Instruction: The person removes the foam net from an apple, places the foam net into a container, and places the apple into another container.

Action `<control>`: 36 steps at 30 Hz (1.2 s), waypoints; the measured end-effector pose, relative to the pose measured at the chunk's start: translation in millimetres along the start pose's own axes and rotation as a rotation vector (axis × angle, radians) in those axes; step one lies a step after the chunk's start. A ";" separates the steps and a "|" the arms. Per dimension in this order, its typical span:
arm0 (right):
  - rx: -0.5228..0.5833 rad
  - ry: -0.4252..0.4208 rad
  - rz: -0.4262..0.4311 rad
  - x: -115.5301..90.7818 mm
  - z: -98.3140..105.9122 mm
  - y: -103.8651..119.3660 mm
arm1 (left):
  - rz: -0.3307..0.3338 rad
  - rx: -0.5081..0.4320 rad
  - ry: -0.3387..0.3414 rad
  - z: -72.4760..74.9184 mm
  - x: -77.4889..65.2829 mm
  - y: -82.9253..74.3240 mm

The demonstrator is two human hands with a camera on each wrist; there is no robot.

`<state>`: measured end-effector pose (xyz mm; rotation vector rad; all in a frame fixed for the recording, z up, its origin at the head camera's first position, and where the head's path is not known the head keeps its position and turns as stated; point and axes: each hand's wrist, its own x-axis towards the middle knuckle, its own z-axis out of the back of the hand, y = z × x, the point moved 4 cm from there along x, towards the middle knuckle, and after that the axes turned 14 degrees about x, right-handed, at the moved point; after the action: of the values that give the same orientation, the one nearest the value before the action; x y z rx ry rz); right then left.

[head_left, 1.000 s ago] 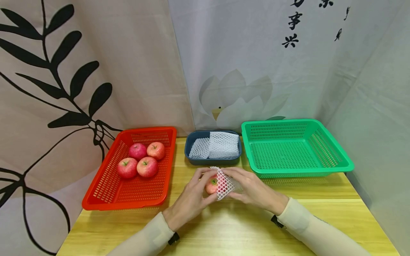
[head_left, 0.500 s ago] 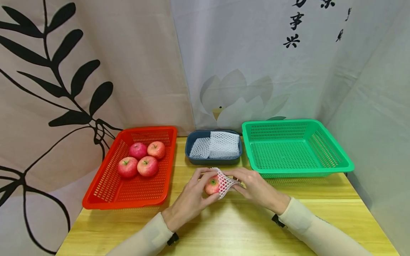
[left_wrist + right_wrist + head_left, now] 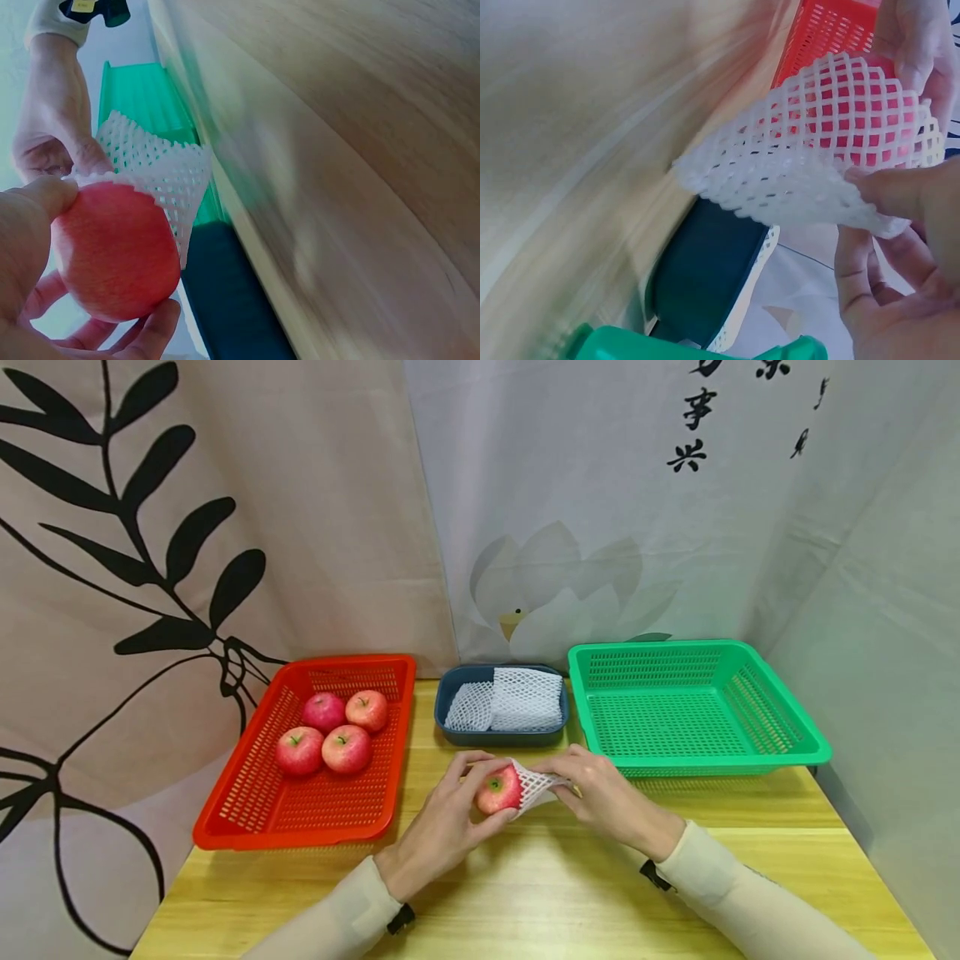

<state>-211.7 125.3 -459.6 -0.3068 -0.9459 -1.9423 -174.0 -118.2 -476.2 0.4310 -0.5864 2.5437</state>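
My left hand (image 3: pixel 450 810) grips a red apple (image 3: pixel 498 790), its fingers curled round the near side, stem end showing in the head view. A white foam net sleeve (image 3: pixel 534 783) covers the apple's right part, and its loose end reaches toward my right hand (image 3: pixel 607 789). In the right wrist view, the right thumb and fingers pinch the edge of the foam net (image 3: pixel 780 180), which flares open at its free end. The left wrist view shows the bare red side of the apple (image 3: pixel 120 251) between thumb and fingers, with the net's rim along its top.
An orange-red basket (image 3: pixel 300 835) with several apples (image 3: pixel 347 749) stands at the left. Behind the hands, a dark blue tray (image 3: pixel 498 739) holds folded white foam nets (image 3: pixel 527 700). A green basket (image 3: pixel 705 766) stands at the right, in front of a curtain (image 3: pixel 555 485).
My right hand has shifted slightly right, now pinching the net's end and drawing it out from the apple. More of the apple's left side shows bare. The left hand keeps its grip.
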 end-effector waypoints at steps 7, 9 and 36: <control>-0.018 0.018 -0.028 0.6 5.2 0.0 | -0.001 0.012 -0.007 5.0 -1.0 2.4; -0.025 0.012 -0.017 1.3 6.8 0.3 | 0.004 0.016 -0.007 6.0 -1.3 3.4; -0.119 -0.089 -0.018 38.5 43.2 -0.3 | 0.057 0.010 0.015 10.2 -4.6 7.7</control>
<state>-239.7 132.3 -409.4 -0.4575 -0.8941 -2.0188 -172.3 -131.0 -471.7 0.4037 -0.5888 2.6032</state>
